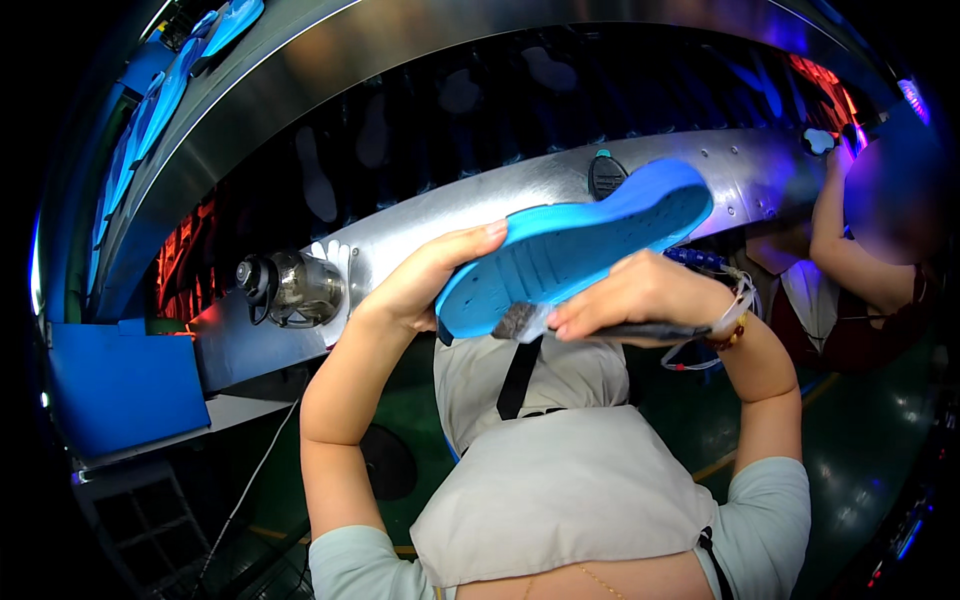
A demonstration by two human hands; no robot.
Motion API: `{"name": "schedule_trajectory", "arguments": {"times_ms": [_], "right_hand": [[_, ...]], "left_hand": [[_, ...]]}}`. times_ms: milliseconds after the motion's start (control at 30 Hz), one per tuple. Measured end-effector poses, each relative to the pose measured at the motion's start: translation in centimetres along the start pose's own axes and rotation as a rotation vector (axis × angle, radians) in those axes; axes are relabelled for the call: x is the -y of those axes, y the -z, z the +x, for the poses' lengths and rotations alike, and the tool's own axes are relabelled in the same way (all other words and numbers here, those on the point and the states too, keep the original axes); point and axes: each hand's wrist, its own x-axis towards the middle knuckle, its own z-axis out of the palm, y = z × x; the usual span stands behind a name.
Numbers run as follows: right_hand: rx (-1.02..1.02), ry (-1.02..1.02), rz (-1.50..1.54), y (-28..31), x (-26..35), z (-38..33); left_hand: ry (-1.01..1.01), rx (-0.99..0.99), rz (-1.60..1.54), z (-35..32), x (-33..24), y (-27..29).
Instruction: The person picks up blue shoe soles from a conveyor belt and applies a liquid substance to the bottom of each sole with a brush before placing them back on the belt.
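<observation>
A blue shoe sole (570, 245) is tilted up in front of me over the near edge of the metal ledge, its hollow inner side showing. My left hand (425, 275) is closed on its left end, with the thumb over the upper rim and the other fingers mostly hidden behind. In my right hand (640, 295) is a flat brush (522, 322), gripped near its bristles, the handle running back under the palm. Its dark bristle end lies at the sole's lower left rim; whether it touches, I cannot tell.
A glass jar with a black top (300, 287) stands on the metal ledge (440, 205) at left. A small dark sole-shaped piece (607, 175) lies behind the blue sole. Several soles sit in the dark recess beyond, and blue soles (150, 130) at upper left. Another person's arm (835, 215) is at right.
</observation>
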Motion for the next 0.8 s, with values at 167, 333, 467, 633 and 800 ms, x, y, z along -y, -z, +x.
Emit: {"name": "schedule_trajectory", "arguments": {"times_ms": [167,333,467,633,800], "right_hand": [[0.053,0.004,0.028,2.0,0.9,-0.8],[0.149,-0.153,-0.141,1.9,-0.1,-2.0],[0.033,-0.054,0.037,3.7,-1.0,-2.4],[0.063,-0.305,-0.022,4.5,-2.0,-3.6],[-0.213,-0.425,0.545,2.6,-1.6,-2.3]], "left_hand": [[0.043,-0.052,0.128,-0.9,0.5,0.3],[0.075,-0.092,0.232,-0.9,0.9,0.5],[0.105,-0.147,0.178,-0.8,1.3,0.6],[-0.003,-0.181,0.236,-0.6,1.0,1.1],[-0.053,0.029,-0.261,1.6,2.9,1.3]]}}
